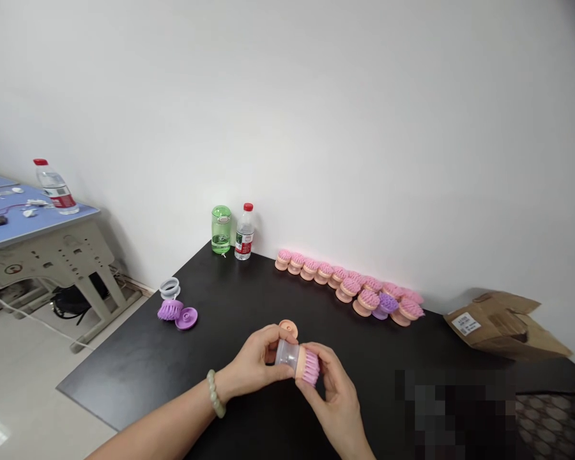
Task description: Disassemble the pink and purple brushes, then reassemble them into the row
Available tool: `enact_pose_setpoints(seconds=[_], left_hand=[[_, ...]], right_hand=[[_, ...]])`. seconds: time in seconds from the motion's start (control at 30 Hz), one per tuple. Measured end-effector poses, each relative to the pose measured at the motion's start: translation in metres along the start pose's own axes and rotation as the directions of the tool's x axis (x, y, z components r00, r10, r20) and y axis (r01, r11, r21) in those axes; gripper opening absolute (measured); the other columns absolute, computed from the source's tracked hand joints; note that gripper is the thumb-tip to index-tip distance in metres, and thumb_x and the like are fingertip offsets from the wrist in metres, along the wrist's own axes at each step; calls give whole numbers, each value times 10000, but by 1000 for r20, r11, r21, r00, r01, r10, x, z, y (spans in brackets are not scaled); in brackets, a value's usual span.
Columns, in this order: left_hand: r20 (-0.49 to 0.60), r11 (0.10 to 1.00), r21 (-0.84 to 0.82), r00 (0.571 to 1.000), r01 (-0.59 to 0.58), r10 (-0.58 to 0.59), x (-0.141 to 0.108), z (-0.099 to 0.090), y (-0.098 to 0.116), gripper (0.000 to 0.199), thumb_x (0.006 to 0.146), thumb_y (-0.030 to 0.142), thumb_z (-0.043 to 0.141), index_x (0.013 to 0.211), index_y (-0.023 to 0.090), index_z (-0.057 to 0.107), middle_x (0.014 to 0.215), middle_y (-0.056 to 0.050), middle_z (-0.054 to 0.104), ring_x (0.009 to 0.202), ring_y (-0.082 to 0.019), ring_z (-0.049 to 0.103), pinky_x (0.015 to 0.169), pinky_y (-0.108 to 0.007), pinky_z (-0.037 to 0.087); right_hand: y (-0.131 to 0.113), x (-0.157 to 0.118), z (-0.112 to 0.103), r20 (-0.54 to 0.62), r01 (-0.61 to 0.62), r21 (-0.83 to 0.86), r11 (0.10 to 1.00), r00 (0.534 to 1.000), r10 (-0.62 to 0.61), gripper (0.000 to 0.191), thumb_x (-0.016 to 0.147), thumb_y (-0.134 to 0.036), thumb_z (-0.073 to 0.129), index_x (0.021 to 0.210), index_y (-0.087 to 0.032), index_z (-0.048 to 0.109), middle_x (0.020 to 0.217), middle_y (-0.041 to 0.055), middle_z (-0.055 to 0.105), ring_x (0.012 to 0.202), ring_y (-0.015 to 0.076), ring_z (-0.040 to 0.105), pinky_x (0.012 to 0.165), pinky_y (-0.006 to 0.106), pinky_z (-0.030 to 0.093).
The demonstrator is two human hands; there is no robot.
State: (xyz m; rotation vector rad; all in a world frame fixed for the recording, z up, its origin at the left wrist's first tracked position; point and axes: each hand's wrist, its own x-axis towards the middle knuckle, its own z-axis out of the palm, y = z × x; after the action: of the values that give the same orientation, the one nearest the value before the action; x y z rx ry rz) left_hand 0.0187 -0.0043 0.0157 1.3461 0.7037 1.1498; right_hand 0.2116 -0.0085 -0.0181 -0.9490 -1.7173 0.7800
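Note:
Both my hands are raised over the black table (pixel 124 377). My left hand (pixel 252 361), with a pale bead bracelet (pixel 215 393) on its wrist, grips the clear plastic cylinder (pixel 286 355) of a brush. My right hand (pixel 328 399) holds the pink bristle head (pixel 310 367) at the cylinder's other end. Just beyond my left fingers lies a peach round cap (pixel 288 328). To the left, apart from both hands, are a purple bristle brush head (pixel 170 310), a purple disc (pixel 186 317) and a clear ring (pixel 169 289).
Along the wall stand a long cluster of pink brush heads (pixel 326 276), a purple one (pixel 388 303), a green clear bottle (pixel 221 229) and a water bottle (pixel 244 233). A brown package (pixel 503 326) lies at right. A blue desk (pixel 33 217) stands left.

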Motion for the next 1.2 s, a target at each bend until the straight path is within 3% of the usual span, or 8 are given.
enact_pose_setpoints(seconds=[0.17,0.3,0.43,0.6,0.73,0.87,0.97,1.2], left_hand=[[4,983,-129,992,129,-130,0,2,3,474,685,387,858,996,156,584,889,-14,588,741,-117,563,668,-239,474],[10,919,-140,928,370,-372,1,3,-1,487,754,562,741,935,158,538,676,-7,619,542,-120,582,444,-194,397],[8,894,-158,906,419,-423,3,4,-5,513,764,637,684,869,164,515,628,1,612,459,-84,541,399,-172,330],[-66,924,-107,925,367,-374,2,6,-4,503,774,620,689,893,164,514,667,8,594,507,-90,526,439,-194,329],[-51,979,-94,981,179,-185,-1,10,-6,441,765,509,763,942,169,544,768,16,558,664,-107,530,602,-227,414],[31,991,-135,1000,8,-4,0,8,-14,404,706,370,845,959,192,584,976,-25,541,817,-153,571,731,-286,464],[70,993,-43,991,-107,110,4,2,-17,397,688,318,860,989,196,632,1110,-56,490,936,-187,557,787,-306,459],[38,990,-51,990,135,-133,2,-4,-25,654,536,521,914,1029,199,629,982,-31,566,855,-187,557,742,-302,454]], right_hand=[[-8,4,-5,43,166,-113,980,986,-162,316,853,-213,680,1153,-269,597,1125,85,649,1047,261,654,883,407,582],[-15,8,-7,143,367,-167,915,927,-346,297,891,-122,611,1144,-278,606,1139,88,649,1102,251,618,900,403,570],[-16,7,-5,162,401,-195,895,913,-374,315,900,-113,592,1180,-257,595,1160,103,638,1095,246,623,875,375,581],[-9,2,0,98,321,-271,908,947,-306,320,903,-216,636,1219,-241,594,1143,102,658,1054,242,659,887,352,578],[-1,0,3,-31,126,-249,960,990,-138,220,890,-352,648,1075,-232,647,950,57,711,835,222,703,735,307,587],[0,4,5,32,-228,54,972,973,227,290,898,-501,595,914,-218,658,701,3,665,598,185,651,572,274,547],[-2,6,7,94,-357,299,885,934,345,364,886,-563,585,916,-207,655,725,17,658,629,192,645,588,290,557],[14,-11,1,10,-287,139,948,957,288,454,774,-465,757,1156,-252,635,1166,105,682,1019,309,694,862,386,599]])
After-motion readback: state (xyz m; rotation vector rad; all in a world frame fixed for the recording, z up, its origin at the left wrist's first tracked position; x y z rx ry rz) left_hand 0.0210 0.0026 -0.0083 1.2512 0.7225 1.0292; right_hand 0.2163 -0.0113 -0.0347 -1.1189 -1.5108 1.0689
